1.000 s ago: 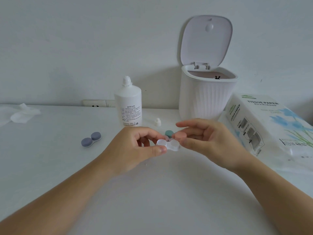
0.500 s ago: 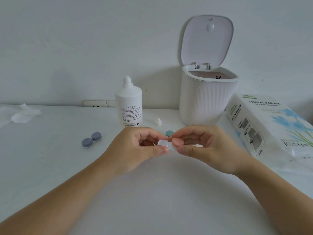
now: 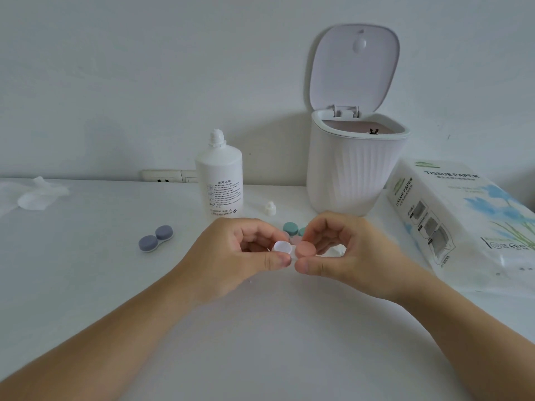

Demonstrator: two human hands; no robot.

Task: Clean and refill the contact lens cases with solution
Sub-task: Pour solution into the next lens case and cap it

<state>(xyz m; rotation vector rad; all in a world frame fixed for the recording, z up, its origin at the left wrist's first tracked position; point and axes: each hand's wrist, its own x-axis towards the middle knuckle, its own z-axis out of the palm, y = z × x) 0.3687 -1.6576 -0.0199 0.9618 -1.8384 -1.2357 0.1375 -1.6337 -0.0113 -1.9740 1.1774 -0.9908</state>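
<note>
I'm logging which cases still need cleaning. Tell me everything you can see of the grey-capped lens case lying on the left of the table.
The grey-capped lens case is a small twin-well case: two round, matte grey-blue caps side by side on a pale base that looks like plastic. Both caps are on. It lies flat on the white table, set diagonally, left of the solution bottle. Neither hand touches it; nothing else touches it. Whether it holds any liquid cannot be seen.
</note>
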